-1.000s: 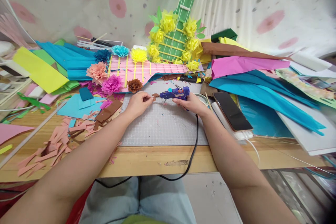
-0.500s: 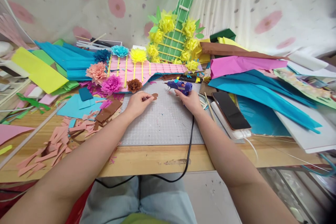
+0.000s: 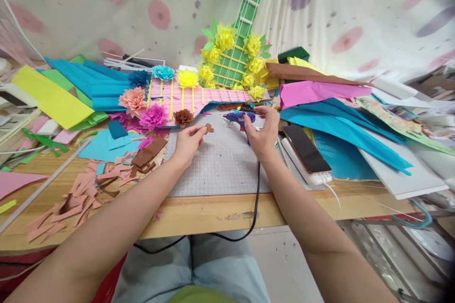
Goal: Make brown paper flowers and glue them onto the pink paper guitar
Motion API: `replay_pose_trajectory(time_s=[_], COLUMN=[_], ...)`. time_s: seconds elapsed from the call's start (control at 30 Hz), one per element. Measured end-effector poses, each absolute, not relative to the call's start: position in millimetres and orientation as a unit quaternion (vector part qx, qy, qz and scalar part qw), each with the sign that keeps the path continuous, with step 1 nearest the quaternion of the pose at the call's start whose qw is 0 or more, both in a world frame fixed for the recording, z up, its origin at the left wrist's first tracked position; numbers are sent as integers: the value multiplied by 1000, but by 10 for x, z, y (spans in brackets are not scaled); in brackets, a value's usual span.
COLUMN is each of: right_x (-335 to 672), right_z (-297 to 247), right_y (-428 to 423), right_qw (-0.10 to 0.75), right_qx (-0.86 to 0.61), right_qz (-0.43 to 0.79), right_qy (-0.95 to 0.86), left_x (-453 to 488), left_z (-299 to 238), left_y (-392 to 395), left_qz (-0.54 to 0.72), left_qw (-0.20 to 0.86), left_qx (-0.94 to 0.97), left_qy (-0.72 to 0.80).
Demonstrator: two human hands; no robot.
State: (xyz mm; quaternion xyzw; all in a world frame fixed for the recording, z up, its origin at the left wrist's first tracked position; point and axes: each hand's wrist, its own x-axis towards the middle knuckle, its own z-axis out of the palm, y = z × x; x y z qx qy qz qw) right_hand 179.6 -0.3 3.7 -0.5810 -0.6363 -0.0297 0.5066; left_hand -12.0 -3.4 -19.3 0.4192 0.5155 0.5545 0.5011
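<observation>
My left hand pinches a small brown paper piece between thumb and fingertips, over the grey cutting mat. My right hand is spread beside a blue glue gun, thumb and fingers apart near its rear end. Whether a finger still touches the gun I cannot tell. The gun points left, and its black cord runs down over the table edge. Behind my left hand lies a pink paper guitar with a brown paper flower and several other coloured flowers on it.
A green paper guitar with yellow flowers leans at the back. Peach paper scraps and a light blue sheet lie left. On the right are a phone on a white device and blue crepe paper.
My right hand has loosened from the glue gun, its fingers spreading up and right. My left hand has turned the brown paper piece slightly upward. The view has shifted slightly.
</observation>
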Motion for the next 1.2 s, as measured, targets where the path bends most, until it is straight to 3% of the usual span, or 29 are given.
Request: replay_pose_trajectory(time_s=[0.13, 0.3, 0.4, 0.6, 0.97, 1.03, 1.1, 1.2], right_x=[1393, 977, 826, 643, 554, 579, 616, 683], right_z=[58, -23, -20, -49, -123, -117, -103, -84], right_y=[-99, -51, -16, 15, 93, 128, 161, 192], right_qw=[528, 502, 501, 568, 627, 618, 598, 543], right_qx=[-530, -499, -440, -440, -443, -461, -482, -523], right_qz=[218, 550, 646, 626, 540, 540, 547, 543], right_qy=[-626, -444, -371, -303, -344, -339, -334, -370], left_x=[-89, -44, -39, -61, -62, -169, -343, -624], left_z=[-141, -97, -83, -90, -135, -135, -102, -40], left_y=[-68, -134, -147, -108, -72, 8, 100, 197], left_qz=[590, 609, 625, 640, 667, 687, 714, 603], left_qw=[530, 560, 565, 546, 513, 456, 326, 115], left_qx=[331, 263, 232, 219, 227, 275, 371, 569], left_qy=[511, 497, 486, 495, 491, 495, 497, 547])
